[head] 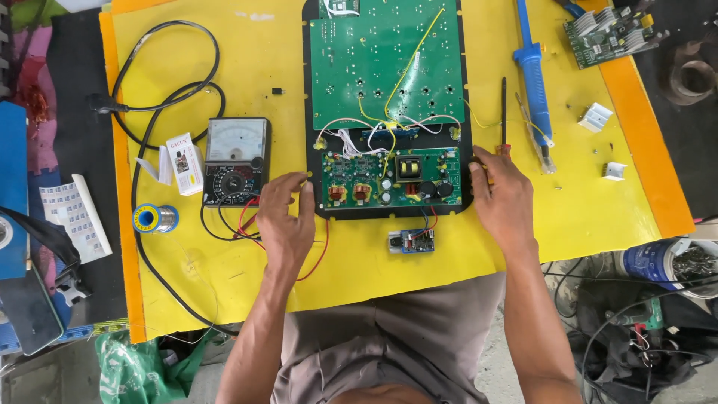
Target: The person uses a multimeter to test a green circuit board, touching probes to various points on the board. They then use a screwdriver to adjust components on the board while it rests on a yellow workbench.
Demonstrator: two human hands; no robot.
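A black panel (pixel 460 112) lies on the yellow table (pixel 224 262), carrying a large green circuit board (pixel 385 63) and a smaller green board (pixel 389 177) with coils and capacitors. My left hand (pixel 288 217) rests at the panel's lower left edge, fingers curled against it. At the panel's lower right edge my right hand (pixel 505 198) lies with its fingers on the rim, over the handle of a screwdriver (pixel 503 112). Whether either hand truly grips the panel is unclear. A small blue module (pixel 411 241) hangs by wires just below the panel.
An analogue multimeter (pixel 236 160) with red and black leads sits left of the panel, beside a small white box (pixel 185 163) and a solder spool (pixel 155 218). A blue soldering iron (pixel 535 75), another circuit board (pixel 609 34) and two small heatsinks (pixel 596 117) lie to the right.
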